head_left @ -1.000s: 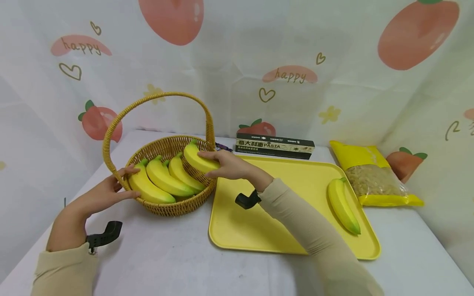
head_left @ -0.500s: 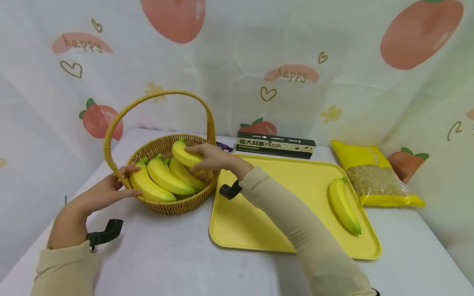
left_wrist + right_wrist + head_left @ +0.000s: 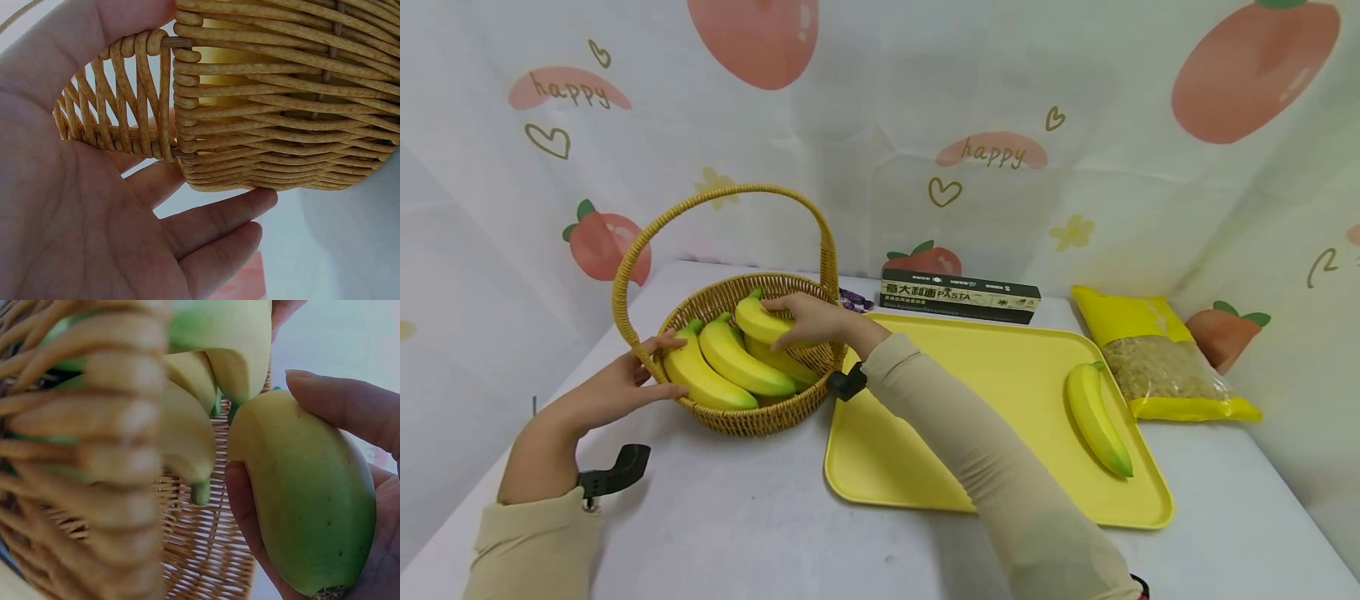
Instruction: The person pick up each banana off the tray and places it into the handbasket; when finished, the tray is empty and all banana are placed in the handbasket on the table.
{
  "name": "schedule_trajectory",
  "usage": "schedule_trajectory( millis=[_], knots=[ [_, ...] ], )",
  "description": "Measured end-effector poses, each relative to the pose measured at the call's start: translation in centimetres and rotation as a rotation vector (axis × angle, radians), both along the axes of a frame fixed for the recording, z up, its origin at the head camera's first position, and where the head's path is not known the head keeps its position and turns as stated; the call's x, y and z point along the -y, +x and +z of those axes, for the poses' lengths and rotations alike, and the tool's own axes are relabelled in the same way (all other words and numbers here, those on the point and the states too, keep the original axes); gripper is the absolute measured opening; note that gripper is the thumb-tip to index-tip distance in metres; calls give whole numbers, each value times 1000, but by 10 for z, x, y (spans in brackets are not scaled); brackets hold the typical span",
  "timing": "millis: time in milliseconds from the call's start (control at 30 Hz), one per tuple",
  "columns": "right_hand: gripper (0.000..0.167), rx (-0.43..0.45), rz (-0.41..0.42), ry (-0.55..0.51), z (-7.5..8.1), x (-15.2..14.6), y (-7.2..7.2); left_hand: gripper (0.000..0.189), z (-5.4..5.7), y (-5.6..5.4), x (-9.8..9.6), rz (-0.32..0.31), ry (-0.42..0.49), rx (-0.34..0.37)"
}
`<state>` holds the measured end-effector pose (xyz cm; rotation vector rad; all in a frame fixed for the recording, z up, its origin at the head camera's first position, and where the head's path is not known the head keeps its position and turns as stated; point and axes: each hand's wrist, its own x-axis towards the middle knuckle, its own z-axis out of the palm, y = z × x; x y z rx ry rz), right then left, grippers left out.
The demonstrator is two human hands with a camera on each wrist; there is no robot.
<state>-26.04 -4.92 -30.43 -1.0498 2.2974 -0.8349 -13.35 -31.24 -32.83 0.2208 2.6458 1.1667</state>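
Note:
A wicker basket [image 3: 752, 422] with a tall handle stands at the left and holds several yellow bananas [image 3: 703, 379]. My left hand [image 3: 606, 396] grips it at the handle's base; in the left wrist view, that hand's thumb crosses the rim and its fingers reach behind the wicker [image 3: 269, 125]. My right hand [image 3: 812, 321] holds another banana [image 3: 754, 319] over the basket's right half, above the bananas lying there. The right wrist view shows this banana [image 3: 306, 500] between thumb and fingers, its green end towards the camera. Part of the inside is hidden behind the rim.
A yellow tray [image 3: 1015, 358] lies right of the basket, with a single banana [image 3: 1097, 421] at its right side. Behind it stand a pasta box [image 3: 958, 296] and some purple wrappers [image 3: 856, 300]. A yellow bag [image 3: 1157, 358] lies beyond the tray's right edge.
My right hand has moved left with its banana, from the basket's right rim to over the bananas inside, and slightly lower most recently. The left hand has stayed on the basket.

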Motion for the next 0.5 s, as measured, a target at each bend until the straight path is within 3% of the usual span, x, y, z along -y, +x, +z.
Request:
schedule_trajectory(
  millis=[233,500],
  knots=[
    [73,11,9,16,0,8,2,72,-1,0,0,2,-5,3],
    [71,14,93,142,0,12,5,72,-1,-1,0,-3,-5,-1]
  ],
)
